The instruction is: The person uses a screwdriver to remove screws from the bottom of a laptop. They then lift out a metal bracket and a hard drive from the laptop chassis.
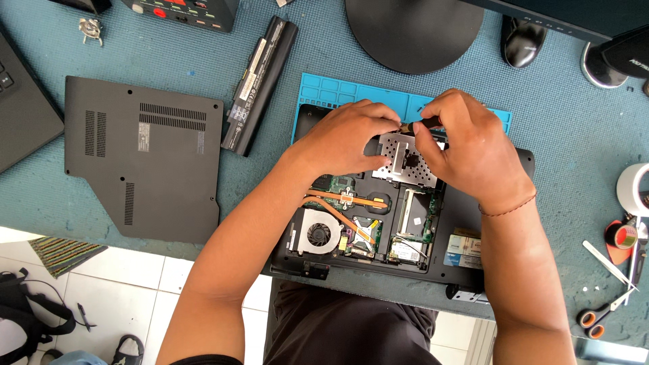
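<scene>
1. Step in hand: by my judgement, a fastener at the top edge of the perforated metal drive caddy (pixel 405 159) is being worked. The caddy sits in its bay in the upper half of the opened laptop base (pixel 487 236), which lies underside up.
2. The right hand (pixel 466 145) is closed in a pinch around a small black-handled screwdriver (pixel 419 125), with its tip pointing left towards the left hand's fingertips.
3. The left hand (pixel 348 138) is curled narrow, with its fingertips at the caddy's upper left corner, touching or just beside the driver tip. Whether it holds a loose screw I cannot tell.
4. Next move, as a judgement: it calls for a steady tip kept seated in the screw head, the caddy braced by the left hand, and light pressure only.
5. Containers: the blue compartmented mat (pixel 338 91) lies under the laptop's far edge. Its visible compartments hold nothing I can make out, and the rest is hidden by the hands.
6. Laptop cavity contents: cooling fan (pixel 318 234) at lower left, copper heat pipe (pixel 351 203) crossing the board, and memory module (pixel 414 216) below the caddy.
7. Removed parts: the dark bottom cover (pixel 142 155) lies well apart on the left, with the long black battery (pixel 260 81) just beside its upper right corner.
8. Scissors (pixel 598 314) lie at the right table edge.
</scene>
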